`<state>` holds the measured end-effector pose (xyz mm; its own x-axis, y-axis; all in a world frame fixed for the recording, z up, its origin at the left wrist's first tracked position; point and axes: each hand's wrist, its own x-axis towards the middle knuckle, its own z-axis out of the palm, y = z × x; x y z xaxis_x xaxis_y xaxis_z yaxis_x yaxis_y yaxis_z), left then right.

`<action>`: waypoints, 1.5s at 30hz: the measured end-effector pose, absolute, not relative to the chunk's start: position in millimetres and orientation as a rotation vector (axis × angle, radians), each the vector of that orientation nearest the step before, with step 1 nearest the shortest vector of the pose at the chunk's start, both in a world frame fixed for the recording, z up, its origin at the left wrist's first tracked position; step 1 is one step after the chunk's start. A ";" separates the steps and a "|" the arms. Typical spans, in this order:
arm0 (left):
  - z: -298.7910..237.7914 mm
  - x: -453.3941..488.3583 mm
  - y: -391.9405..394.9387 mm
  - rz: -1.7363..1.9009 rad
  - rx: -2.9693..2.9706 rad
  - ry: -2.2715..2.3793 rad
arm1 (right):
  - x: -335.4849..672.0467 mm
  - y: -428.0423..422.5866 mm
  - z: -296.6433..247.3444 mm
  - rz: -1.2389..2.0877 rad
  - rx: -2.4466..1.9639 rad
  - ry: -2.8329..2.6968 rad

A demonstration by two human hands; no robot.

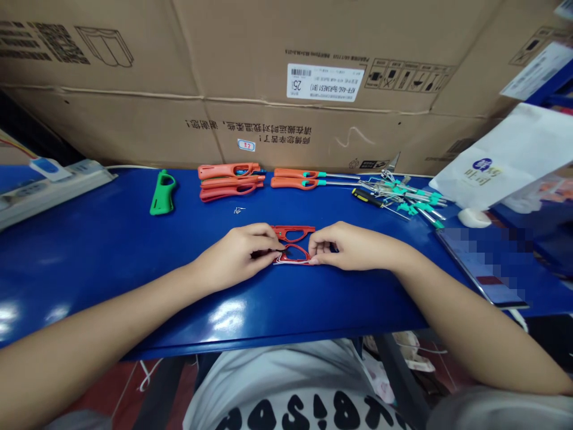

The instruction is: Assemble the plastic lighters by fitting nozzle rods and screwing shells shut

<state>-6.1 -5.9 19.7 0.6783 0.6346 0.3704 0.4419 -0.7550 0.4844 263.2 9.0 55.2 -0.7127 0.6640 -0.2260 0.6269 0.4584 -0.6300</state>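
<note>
Two red lighter shell halves lie on the blue table in front of me. The farther half [293, 229] rests beside the nearer half [299, 261], which has its hollow trigger loop in view. At the nearer half's left end, my left hand [250, 251] is closed in a pinch on a small dark part, mostly covered by the fingertips. A thin white wire or strip [279, 257] shows beside those fingertips. My right hand [333, 246] grips the right end of the nearer half between thumb and fingers.
Stacked red lighter bodies [230, 190], orange lighters [295, 182] with metal tubes, and a green lighter shell [163, 194] line the back. Small screws [239, 210] lie nearby. A screwdriver [367, 197] and loose nozzle parts [409, 194] sit right, near a phone [481, 269]. Cardboard [250, 113] stands behind.
</note>
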 end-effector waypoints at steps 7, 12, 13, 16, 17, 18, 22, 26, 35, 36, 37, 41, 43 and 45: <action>20.1 -8.1 -6.2 0.702 2.594 0.839 | 261.9 11.8 52.6 1.209 -1.362 -2.536; 20.6 -8.7 -5.4 0.684 2.593 0.853 | 262.6 11.5 53.6 1.145 -1.381 -2.565; 21.1 -8.5 -5.3 0.681 2.591 0.859 | 262.9 11.2 53.8 1.080 -1.364 -2.574; 22.6 -8.0 -5.7 0.679 2.583 0.868 | 264.1 10.7 53.9 0.913 -1.278 -2.578; 22.9 -7.9 -6.0 0.680 2.580 0.867 | 264.8 10.8 53.8 0.909 -1.237 -2.584; 23.1 -7.8 -6.3 0.682 2.576 0.867 | 265.6 10.9 53.8 0.931 -1.195 -2.594; 23.6 -7.9 -7.5 0.676 2.563 0.874 | 268.1 11.9 53.7 1.022 -1.156 -2.604; 25.4 -7.5 -8.1 0.655 2.550 0.878 | 265.9 12.1 53.7 1.059 -1.306 -2.574; 23.7 -7.4 -6.9 0.667 2.547 0.897 | 263.3 9.8 48.3 0.906 -0.961 -2.663; 23.5 -7.3 -7.1 0.669 2.547 0.894 | 263.0 9.9 47.8 0.904 -0.953 -2.666; 23.4 -7.3 -7.3 0.667 2.548 0.892 | 262.6 9.9 47.4 0.901 -0.947 -2.665; 23.4 -7.3 -7.9 0.662 2.549 0.890 | 259.4 9.1 46.2 0.926 -0.930 -2.639; 23.3 -7.4 -7.8 0.664 2.546 0.883 | 256.7 7.8 44.9 0.927 -0.927 -2.621; 23.0 -7.6 -7.5 0.662 2.545 0.874 | 253.8 6.2 42.8 0.928 -0.915 -2.607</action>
<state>-7.6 -7.5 23.0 0.6975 0.6462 0.3098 0.4729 -0.7398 0.4785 253.8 6.2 42.8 -0.7795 0.6264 0.0041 0.4828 0.6051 -0.6331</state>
